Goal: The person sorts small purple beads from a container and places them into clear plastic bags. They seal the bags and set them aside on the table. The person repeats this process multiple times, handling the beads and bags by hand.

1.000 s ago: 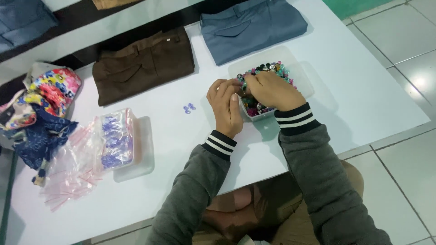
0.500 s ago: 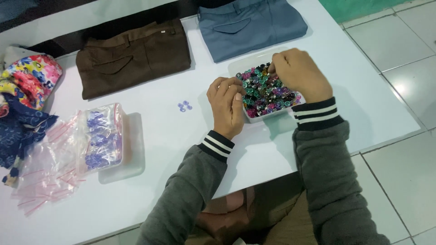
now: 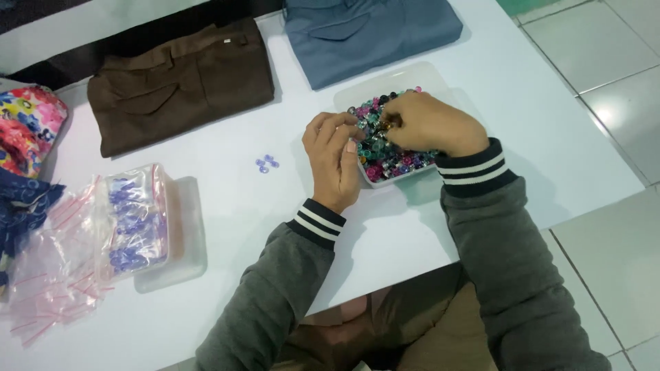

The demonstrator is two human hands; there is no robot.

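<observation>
A clear plastic tray (image 3: 419, 74) on the white table holds several small beads (image 3: 382, 162) in pink, teal, black and purple. My right hand (image 3: 430, 124) lies over the beads with its fingers curled down into them; whether it pinches one I cannot tell. My left hand (image 3: 335, 159) rests at the tray's left edge, fingertips bent toward the beads and touching its rim. Two small blue beads (image 3: 267, 163) lie loose on the table, left of my left hand.
Folded brown trousers (image 3: 180, 82) and folded blue trousers (image 3: 368, 31) lie at the far side. At the left stand a clear lidded box (image 3: 175, 230) with small bags of blue beads (image 3: 129, 221), loose zip bags (image 3: 41, 288) and floral cloth (image 3: 27, 127).
The view has shifted a little. My right hand has moved from the tray's far right corner down and left onto the beads. My left hand stays at the tray's left edge.
</observation>
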